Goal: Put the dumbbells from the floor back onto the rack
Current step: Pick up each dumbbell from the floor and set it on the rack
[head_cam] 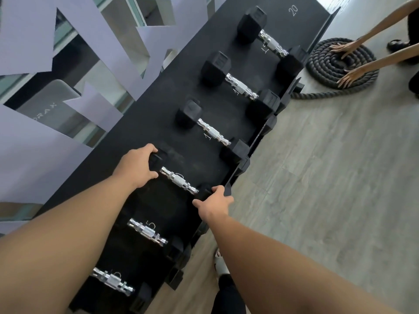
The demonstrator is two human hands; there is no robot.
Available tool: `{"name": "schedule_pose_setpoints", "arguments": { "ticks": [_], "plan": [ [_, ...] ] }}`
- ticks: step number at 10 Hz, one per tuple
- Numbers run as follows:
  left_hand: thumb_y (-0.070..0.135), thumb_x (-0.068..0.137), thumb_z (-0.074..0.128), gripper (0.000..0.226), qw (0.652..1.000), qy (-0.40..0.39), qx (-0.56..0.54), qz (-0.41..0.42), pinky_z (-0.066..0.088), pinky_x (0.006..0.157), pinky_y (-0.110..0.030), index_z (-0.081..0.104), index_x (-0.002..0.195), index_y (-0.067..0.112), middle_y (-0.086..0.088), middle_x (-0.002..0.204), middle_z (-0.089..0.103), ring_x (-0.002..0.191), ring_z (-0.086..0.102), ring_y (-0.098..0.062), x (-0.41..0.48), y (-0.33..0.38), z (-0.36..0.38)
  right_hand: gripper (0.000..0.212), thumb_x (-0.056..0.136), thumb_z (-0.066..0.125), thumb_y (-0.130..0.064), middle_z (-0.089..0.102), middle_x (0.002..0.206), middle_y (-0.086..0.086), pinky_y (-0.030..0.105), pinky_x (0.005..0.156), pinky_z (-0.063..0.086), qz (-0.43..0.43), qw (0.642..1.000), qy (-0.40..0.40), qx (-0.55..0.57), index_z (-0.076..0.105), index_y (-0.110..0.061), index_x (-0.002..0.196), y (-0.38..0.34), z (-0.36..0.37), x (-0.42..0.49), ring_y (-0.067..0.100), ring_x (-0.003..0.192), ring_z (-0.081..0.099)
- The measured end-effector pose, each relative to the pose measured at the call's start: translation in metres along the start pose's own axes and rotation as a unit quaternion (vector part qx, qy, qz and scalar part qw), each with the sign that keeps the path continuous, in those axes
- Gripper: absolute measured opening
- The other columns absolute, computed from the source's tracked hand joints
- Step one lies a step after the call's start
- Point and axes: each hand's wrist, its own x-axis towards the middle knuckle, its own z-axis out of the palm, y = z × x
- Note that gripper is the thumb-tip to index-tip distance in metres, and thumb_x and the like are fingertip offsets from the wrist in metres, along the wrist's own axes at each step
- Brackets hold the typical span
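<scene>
A black dumbbell (179,180) with a chrome handle lies across the black rack (140,132), in the middle of the row. My left hand (138,165) grips its far rubber head. My right hand (215,201) holds its near head at the rack's front edge. Three more dumbbells sit further along the rack, the closest of them (213,131) just beyond my hands. Two smaller ones lie nearer me, one (148,232) partly hidden under my left forearm. White painted numbers mark the rack's slots.
Grey wood-look floor (317,177) runs along the right of the rack. A coiled black battle rope (326,69) lies at the far end, with another person's two hands (344,62) on it. My sandalled foot (221,264) stands by the rack's front edge. A purple-patterned window wall (34,143) is on the left.
</scene>
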Motion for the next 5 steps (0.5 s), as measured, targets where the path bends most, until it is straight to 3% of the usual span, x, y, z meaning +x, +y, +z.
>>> {"name": "schedule_pose_setpoints", "arguments": {
  "ticks": [1, 2, 3, 4, 5],
  "plan": [
    [0.017, 0.081, 0.089, 0.073, 1.000, -0.003, 0.000, 0.003, 0.053, 0.100, -0.051, 0.051, 0.143, 0.024, -0.010, 0.141, 0.063, 0.122, 0.063, -0.037, -0.001, -0.003, 0.004, 0.057, 0.085, 0.081, -0.028, 0.023, 0.121, 0.004, 0.046, 0.091, 0.058, -0.015, 1.000, 0.004, -0.006, 0.040, -0.026, 0.125, 0.005, 0.001, 0.000, 0.037, 0.098, 0.064],
    [0.016, 0.085, 0.084, 0.075, 1.000, -0.023, 0.004, 0.014, 0.044, 0.113, -0.050, 0.047, 0.150, 0.022, -0.005, 0.164, 0.041, 0.141, 0.050, -0.035, -0.004, -0.002, 0.010, 0.057, 0.086, 0.080, -0.028, 0.025, 0.131, 0.008, 0.048, 0.094, 0.056, -0.024, 1.000, -0.007, -0.018, 0.040, -0.025, 0.126, 0.005, -0.001, 0.000, 0.039, 0.104, 0.061],
    [0.024, 0.085, 0.083, 0.077, 0.998, -0.049, 0.019, 0.033, 0.040, 0.117, -0.048, 0.046, 0.152, 0.021, -0.002, 0.171, 0.028, 0.149, 0.039, -0.032, -0.011, 0.007, 0.009, 0.054, 0.089, 0.075, -0.030, 0.027, 0.135, 0.010, 0.047, 0.097, 0.054, -0.058, 0.995, -0.014, -0.081, 0.040, -0.022, 0.130, 0.004, -0.009, 0.001, 0.039, 0.110, 0.059],
    [0.041, 0.087, 0.076, 0.061, 0.997, -0.035, 0.053, 0.051, 0.047, 0.108, -0.046, 0.056, 0.143, 0.026, 0.002, 0.154, 0.050, 0.141, 0.046, -0.027, -0.024, 0.026, 0.002, 0.052, 0.093, 0.064, -0.035, 0.039, 0.139, 0.010, 0.043, 0.099, 0.050, -0.151, 0.969, -0.016, -0.198, 0.044, -0.020, 0.138, -0.005, -0.036, -0.004, 0.037, 0.122, 0.051],
    [0.044, 0.091, 0.070, 0.046, 0.995, -0.033, 0.071, 0.054, 0.052, 0.093, -0.041, 0.062, 0.134, 0.031, 0.007, 0.138, 0.060, 0.124, 0.058, -0.022, -0.034, 0.037, -0.008, 0.049, 0.094, 0.061, -0.039, 0.049, 0.136, 0.007, 0.044, 0.099, 0.051, -0.223, 0.943, -0.030, -0.246, 0.050, -0.021, 0.138, -0.018, -0.061, -0.010, 0.034, 0.124, 0.053]
  ]
}}
